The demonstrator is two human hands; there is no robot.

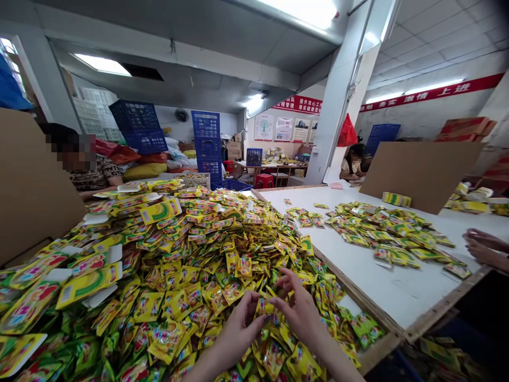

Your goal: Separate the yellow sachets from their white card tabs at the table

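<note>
A large heap of small yellow-and-green printed packets spreads in front of me, and both my hands are low over it. Between the thumb and curled index finger of my left hand is a small yellow packet. My right hand faces it from the right; its thumb tip comes up to the packet while the other fingers are spread apart. Flat yellow printed cartons lie piled over the heap's back and left side, some with white flaps open.
Right of a wooden edge, a white table carries filled-looking cartons and a cardboard panel. Another person's hands are at its right side. A person sits behind the heap at left. Blue crates stand behind.
</note>
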